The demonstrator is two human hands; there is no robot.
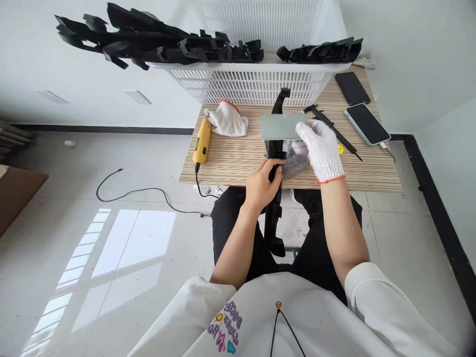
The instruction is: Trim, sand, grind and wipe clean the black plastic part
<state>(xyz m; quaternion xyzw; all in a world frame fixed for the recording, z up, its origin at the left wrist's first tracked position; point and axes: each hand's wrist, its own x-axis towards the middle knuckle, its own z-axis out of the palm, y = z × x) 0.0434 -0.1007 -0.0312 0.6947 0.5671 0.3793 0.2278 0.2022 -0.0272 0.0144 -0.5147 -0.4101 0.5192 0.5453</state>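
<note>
My bare left hand [259, 186] is closed around the middle of a long black plastic part [274, 220]. This part runs from over the tabletop down between my knees. In a white knit glove, my right hand [322, 148] grips the right end of a pale green rectangular block [279, 127]. The block lies across the upper stretch of the black part and hides some of it; I cannot tell whether they touch. Under the part and beside my left fingers is a grey fabric piece [295, 166], partly covered.
A white plastic basket [223, 79] at the table's back carries several black parts [178, 44] on its rim. Left on the striped table [238, 171] are a white glove [229, 121] and yellow corded tool [202, 141]. A caliper [340, 136] and two phones [352, 88] lie right.
</note>
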